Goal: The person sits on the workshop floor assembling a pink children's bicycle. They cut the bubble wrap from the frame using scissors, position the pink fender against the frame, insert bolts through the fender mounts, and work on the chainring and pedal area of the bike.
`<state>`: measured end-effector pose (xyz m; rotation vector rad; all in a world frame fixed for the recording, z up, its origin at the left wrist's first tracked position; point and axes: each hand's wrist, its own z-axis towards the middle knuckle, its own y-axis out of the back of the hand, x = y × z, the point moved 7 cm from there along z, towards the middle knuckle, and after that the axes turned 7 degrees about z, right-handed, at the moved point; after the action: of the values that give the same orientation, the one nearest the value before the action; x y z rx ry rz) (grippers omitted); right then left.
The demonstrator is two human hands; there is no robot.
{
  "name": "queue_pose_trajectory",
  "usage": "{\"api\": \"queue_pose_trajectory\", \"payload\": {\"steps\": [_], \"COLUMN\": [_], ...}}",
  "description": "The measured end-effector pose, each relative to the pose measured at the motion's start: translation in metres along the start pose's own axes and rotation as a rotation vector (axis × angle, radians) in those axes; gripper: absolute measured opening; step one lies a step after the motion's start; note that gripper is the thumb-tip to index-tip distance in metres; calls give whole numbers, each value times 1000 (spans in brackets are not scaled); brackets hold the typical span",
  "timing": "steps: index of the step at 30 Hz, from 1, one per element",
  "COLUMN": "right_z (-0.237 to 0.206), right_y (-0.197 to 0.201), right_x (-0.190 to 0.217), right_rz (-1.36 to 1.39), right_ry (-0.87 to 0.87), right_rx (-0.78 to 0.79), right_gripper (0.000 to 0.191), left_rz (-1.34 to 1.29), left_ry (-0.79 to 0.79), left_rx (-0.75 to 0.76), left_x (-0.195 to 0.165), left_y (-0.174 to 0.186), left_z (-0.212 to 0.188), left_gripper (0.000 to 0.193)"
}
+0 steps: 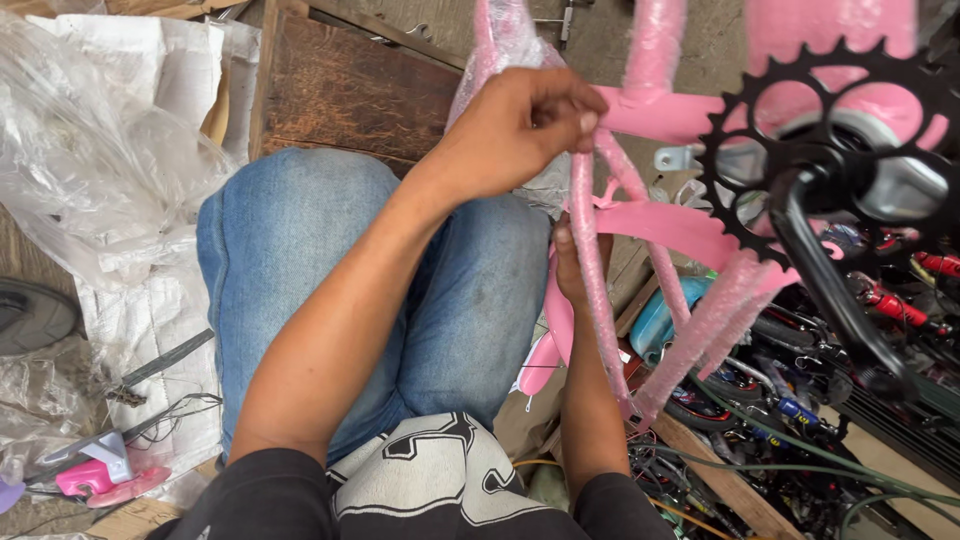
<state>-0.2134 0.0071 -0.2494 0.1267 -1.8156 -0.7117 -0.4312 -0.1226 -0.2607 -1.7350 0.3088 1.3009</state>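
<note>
A pink bicycle frame (690, 115) wrapped in clear plastic film hangs in front of my knees. My left hand (515, 130) reaches across and pinches the film on a thin pink tube (590, 250) just below the frame's joint. Lower down, my right hand (573, 268) grips the same tube from behind, mostly hidden by it. A black toothed chainring (830, 130) with a black crank arm (825, 280) sits on the frame to the right of both hands. A pink mudguard piece (550, 340) lies by my right wrist.
Crumpled clear plastic sheeting (100, 160) and white sacking lie to the left. A dark wooden board (350, 90) is beyond my knees. A wooden box of cables, tyres and bicycle parts (800, 420) fills the lower right. A small pink and grey part (95, 470) lies bottom left.
</note>
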Motion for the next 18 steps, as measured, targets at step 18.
{"api": "queue_pose_trajectory", "payload": {"steps": [18], "right_z": [-22], "right_y": [12], "right_x": [-14], "right_rz": [-323], "right_ry": [-42], "right_rx": [-12], "right_gripper": [53], "left_rz": [510], "left_ry": [254], "left_rx": [-74], "left_x": [15], "left_y": [11], "left_z": [1], "left_gripper": [19]}}
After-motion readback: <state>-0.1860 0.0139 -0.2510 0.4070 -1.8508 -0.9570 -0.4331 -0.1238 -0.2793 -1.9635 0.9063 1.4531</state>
